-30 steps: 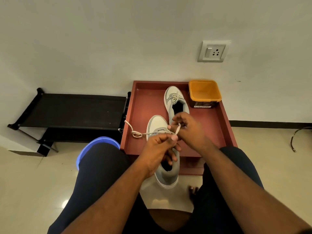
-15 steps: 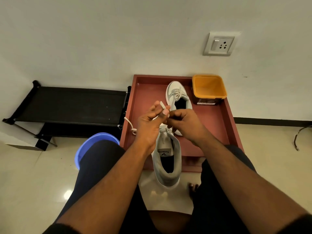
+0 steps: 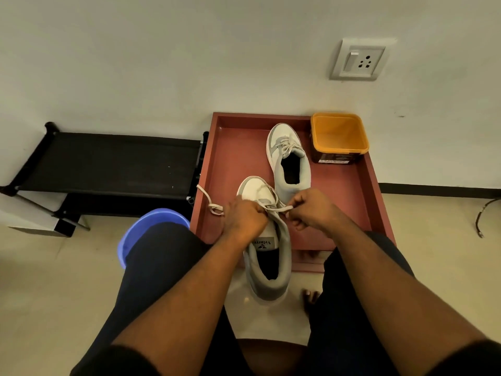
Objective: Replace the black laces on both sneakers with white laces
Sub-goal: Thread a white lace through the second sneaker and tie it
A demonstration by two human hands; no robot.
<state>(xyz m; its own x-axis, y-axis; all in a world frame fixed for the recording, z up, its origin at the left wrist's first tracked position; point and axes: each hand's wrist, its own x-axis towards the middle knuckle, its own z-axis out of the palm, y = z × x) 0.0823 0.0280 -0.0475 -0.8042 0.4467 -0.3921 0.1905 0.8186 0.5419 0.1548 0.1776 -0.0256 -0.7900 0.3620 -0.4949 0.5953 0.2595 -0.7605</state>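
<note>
Near sneaker overhangs red tray. White lace is limp and light, so grip near the tip. Right hand pinches one end; left hand grasps the lace at the eyelets.

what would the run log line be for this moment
stage: lacing near sneaker | left hand: grips white lace | right hand: pinches lace end | far sneaker: white-laced, on red tray
</note>
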